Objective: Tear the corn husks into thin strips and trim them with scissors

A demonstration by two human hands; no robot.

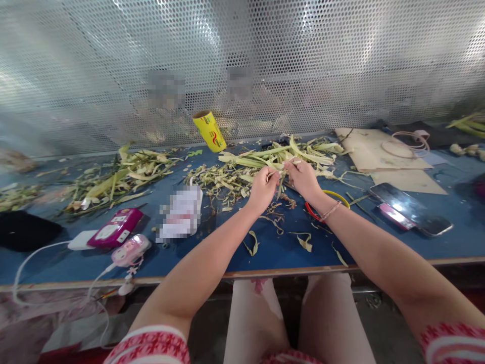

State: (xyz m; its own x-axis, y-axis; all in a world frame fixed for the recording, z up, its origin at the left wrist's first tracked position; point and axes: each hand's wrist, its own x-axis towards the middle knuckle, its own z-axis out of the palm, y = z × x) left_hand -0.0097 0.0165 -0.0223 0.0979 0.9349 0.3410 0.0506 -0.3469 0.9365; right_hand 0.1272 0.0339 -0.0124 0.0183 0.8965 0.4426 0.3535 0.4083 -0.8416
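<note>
My left hand and my right hand meet over a heap of plant scraps near the middle of the table. The fingers of both are closed in a pinch on a small pale green plant piece, partly hidden by the fingertips. Behind them lies a pile of long, flat, pale green stalks and leaves. Shorter curled trimmings spread out to the left of my hands. A red and yellow ring-shaped thing lies under my right wrist. A few loose leaf bits are strewn nearer the table edge.
At the back stands a yellow cardboard tube, before a perforated metal panel. Another stalk pile, a magenta device, and a pink charger with a white cable lie left. Phones and cardboard lie right.
</note>
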